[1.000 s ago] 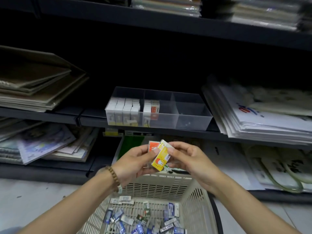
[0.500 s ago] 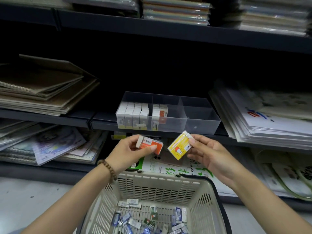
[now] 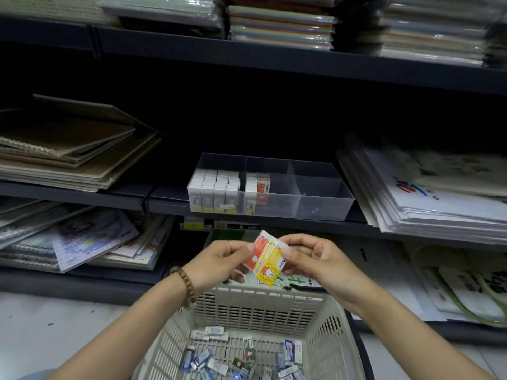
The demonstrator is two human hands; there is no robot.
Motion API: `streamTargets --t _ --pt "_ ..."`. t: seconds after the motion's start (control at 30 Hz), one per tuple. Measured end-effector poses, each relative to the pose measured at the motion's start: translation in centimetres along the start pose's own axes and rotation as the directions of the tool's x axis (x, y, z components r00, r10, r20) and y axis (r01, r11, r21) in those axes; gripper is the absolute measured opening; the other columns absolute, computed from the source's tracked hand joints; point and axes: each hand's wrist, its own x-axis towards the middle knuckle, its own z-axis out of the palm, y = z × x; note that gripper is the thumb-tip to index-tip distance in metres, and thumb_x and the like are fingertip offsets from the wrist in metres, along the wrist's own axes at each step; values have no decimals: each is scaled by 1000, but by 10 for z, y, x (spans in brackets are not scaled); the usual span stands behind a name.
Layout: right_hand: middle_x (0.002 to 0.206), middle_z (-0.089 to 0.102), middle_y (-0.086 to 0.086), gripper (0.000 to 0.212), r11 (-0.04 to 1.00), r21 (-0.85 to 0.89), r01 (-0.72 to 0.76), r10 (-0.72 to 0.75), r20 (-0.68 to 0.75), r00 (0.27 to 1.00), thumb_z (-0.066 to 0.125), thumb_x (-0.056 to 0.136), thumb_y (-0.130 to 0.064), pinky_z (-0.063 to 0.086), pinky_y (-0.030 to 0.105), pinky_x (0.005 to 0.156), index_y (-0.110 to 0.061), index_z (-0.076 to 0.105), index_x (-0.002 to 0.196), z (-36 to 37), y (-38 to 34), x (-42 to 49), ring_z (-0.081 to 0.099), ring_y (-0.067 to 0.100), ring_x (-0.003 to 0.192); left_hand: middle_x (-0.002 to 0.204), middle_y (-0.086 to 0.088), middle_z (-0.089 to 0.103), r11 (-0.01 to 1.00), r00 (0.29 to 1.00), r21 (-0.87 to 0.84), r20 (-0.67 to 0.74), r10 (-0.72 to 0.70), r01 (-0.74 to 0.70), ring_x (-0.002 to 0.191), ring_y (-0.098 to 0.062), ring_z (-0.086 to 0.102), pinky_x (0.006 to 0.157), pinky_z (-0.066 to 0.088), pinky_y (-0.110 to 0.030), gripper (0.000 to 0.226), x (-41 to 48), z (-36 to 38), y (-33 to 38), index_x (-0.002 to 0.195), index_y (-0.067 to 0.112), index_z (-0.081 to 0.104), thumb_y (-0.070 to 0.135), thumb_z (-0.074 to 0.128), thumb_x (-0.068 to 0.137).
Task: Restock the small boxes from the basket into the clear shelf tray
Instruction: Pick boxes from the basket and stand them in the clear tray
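Above the basket (image 3: 263, 293), left hand (image 3: 219, 266) fingers pinch the orange box (image 3: 256, 252) and right hand (image 3: 315, 261) fingers the yellow box (image 3: 270, 266), boxes touching, long axes pointing far (slightly tilted) toward the clear tray (image 3: 323, 209) directly beyond, both hands equally near.

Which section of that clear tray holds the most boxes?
The left section of the clear tray: boxes fill it, the middle section is partly filled, the right section looks bare.
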Motion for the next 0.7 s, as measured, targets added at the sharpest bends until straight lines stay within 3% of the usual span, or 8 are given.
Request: streamTargets --t 0.07,0.13,0.23,0.37,0.47,0.57,0.7 --pt "95 74 11 27 1000 -2 -4 4 -34 999 67 81 -22 57 22 74 -12 67 106 1 3 1 69 21 86 80 5 70 998 997 -55 71 -14 18 71 -6 64 63 53 -20 28 -1 7 0 103 24 66 39 52 84" --pt "94 74 10 31 1000 0 8 -8 -72 997 69 76 -24 56 20 70 -11 67 105 3 5 1 70 19 81 91 5 72 998 994 -63 111 7 0 77 -15 70 66 56 -24 35 -1 12 -3 106 29 62 41 64 74" --pt "93 73 10 28 999 38 27 -22 -123 992 71 76 -18 55 17 64 -9 67 102 5 9 2 71 18 74 104 2 69 997 993 -57 108 56 -50 82 -24 71 68 57 -27 42 0 16 -7 110 26 59 19 76 73" --pt "91 73 12 26 993 94 72 -56 -166 985 70 77 -11 55 18 62 -7 67 102 5 10 6 69 14 66 103 0 70 986 993 -160 90 71 -56 87 -28 70 72 57 -30 39 5 20 -8 115 16 56 10 70 79" --pt "90 73 8 30 984 137 113 -89 -169 982 72 69 -19 55 18 62 -10 68 97 3 6 6 69 13 69 99 -1 72 970 991 -236 112 80 -51 90 -25 70 73 57 -27 35 8 19 -4 116 12 54 9 64 83" --pt "93 71 5 26 981 130 146 -120 -190 974 73 72 -14 54 17 65 -11 67 98 1 7 7 71 14 77 97 -5 71 949 990 -311 113 81 -43 86 -23 70 71 55 -22 34 12 17 -1 116 11 56 6 63 82" --pt "107 66 5 45 982 154 111 -72 -238 969 74 70 -14 55 18 68 -14 60 113 1 9 8 71 17 84 89 4 69 982 988 -156 100 121 -104 79 -7 66 71 52 -17 28 16 15 0 109 19 61 9 64 83"
